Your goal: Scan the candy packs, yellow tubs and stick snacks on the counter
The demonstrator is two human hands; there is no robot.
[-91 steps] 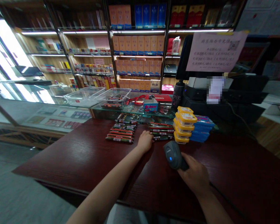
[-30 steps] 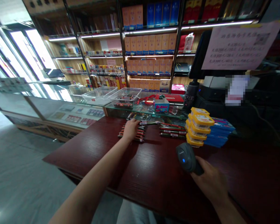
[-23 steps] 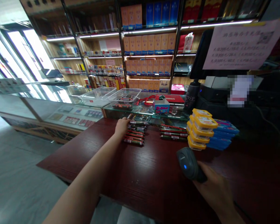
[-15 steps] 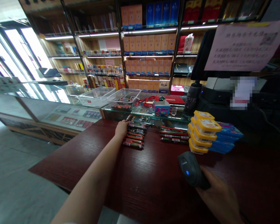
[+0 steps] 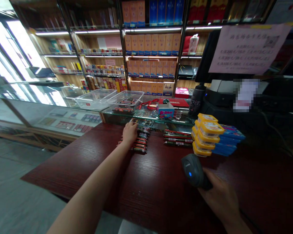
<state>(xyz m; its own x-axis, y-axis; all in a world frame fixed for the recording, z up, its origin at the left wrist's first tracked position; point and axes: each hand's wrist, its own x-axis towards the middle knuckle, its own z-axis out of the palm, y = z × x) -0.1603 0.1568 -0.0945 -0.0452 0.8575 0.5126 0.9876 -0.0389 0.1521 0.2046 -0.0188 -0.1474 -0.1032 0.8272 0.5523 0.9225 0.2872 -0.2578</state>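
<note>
The left hand (image 5: pixel 129 133) is lying on the packets (image 5: pixel 141 145), whether gripping I cannot tell, while the right hand (image 5: pixel 221 200) is clasping the scanner (image 5: pixel 193 169), seemingly above the worktop (image 5: pixel 158 191)

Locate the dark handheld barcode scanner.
Head view, lower right: the scanner sits in the right hand over the dark red wooden counter, near the stacked yellow-lidded tubs.

Lit shelves (image 5: pixel 151 42) line the back wall — bright windows (image 5: pixel 19 58) left, grey floor (image 5: pixel 12 201).
</note>
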